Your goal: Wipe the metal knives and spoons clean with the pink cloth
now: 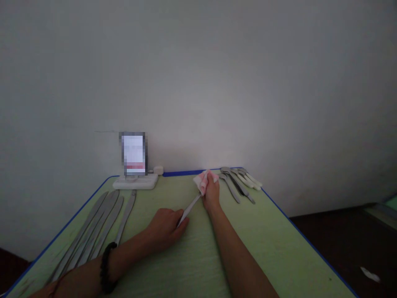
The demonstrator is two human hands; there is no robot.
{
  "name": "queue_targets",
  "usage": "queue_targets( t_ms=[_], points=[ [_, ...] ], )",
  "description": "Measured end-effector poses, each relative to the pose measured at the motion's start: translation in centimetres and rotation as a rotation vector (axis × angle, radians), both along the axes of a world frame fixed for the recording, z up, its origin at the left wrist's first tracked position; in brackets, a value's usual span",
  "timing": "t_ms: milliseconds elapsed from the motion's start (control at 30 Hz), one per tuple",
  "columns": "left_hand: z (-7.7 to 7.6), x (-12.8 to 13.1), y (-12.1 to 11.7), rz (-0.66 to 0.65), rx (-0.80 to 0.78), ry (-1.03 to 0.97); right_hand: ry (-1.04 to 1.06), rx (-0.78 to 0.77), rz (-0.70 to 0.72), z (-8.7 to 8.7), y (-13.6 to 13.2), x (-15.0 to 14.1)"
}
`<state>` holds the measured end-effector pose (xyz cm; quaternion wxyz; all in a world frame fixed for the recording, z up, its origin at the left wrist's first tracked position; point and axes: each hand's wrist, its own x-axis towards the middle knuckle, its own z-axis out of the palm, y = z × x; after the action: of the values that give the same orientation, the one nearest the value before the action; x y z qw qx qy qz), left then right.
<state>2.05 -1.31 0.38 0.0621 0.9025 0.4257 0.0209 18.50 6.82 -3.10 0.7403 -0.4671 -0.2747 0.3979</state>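
Around the near end of a metal piece of cutlery [191, 207], my left hand [167, 227] is closed. The far end of that piece is covered by a pink-and-white cloth [202, 182], so its kind cannot be made out. My right hand [212, 193] grips the cloth around it, thumb on top. Several table knives [97, 225] lie side by side at the left, partly hidden under my left forearm. One more knife [126, 217] lies a little apart, nearer my left hand. Just right of my right hand are several metal spoons [230, 188].
White-handled spoons [249, 182] lie by the table's far right corner. A lit phone [134, 153] stands on a white base [135, 181] at the back left, beside a white plug [158, 170]. The green table [260, 240] has a blue edge and meets the wall.
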Motion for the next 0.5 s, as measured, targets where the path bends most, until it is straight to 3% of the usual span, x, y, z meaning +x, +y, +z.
queue_targets(
  t_ms=[67,300,500],
  points=[
    [0.1,0.0,0.0,0.015,-0.022,-0.016,-0.032,-0.009,-0.032,0.5,-0.5,-0.3],
    [-0.2,0.1,0.4,0.091,-0.045,-0.08,-0.35,-0.028,0.068,1.4,-2.5,-1.5],
    [-0.2,0.2,0.6,0.093,-0.035,-0.057,-0.374,-0.048,0.183,1.7,-2.7,-1.4]
  ],
)
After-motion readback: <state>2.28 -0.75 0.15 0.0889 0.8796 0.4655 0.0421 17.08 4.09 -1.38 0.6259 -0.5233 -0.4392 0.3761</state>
